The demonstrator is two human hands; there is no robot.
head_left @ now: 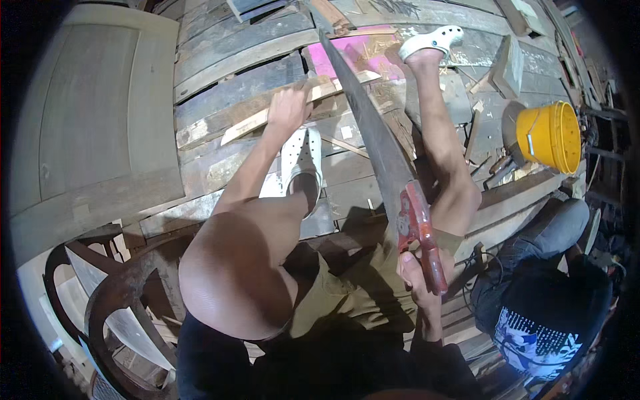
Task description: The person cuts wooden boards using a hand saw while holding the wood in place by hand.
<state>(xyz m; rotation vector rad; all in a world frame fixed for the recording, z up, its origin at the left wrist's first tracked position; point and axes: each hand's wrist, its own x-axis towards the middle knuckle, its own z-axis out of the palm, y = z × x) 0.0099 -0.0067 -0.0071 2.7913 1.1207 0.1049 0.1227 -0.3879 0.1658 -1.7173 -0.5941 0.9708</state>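
My right hand (415, 272) is wrapped around the red handle of a handsaw (375, 127). The saw's long grey blade points away and slightly left, its teeth too small to make out. It passes over the right part of a pale wooden strip (253, 125); whether blade and wood touch, I cannot tell. Farther left, my left hand (290, 110) grips that strip, with its fingers partly hidden. The strip lies slantwise on weathered planks, and my left foot in a white clog (302, 157) is just in front of it.
Beyond the strip is a pink sheet (347, 53) with wood shavings. A yellow bucket (548, 137) lies tipped at right, near hand tools (500, 172). A wooden door panel (93, 113) and curved wooden frames (127, 293) are at left. Dark clothing (547, 313) lies at lower right.
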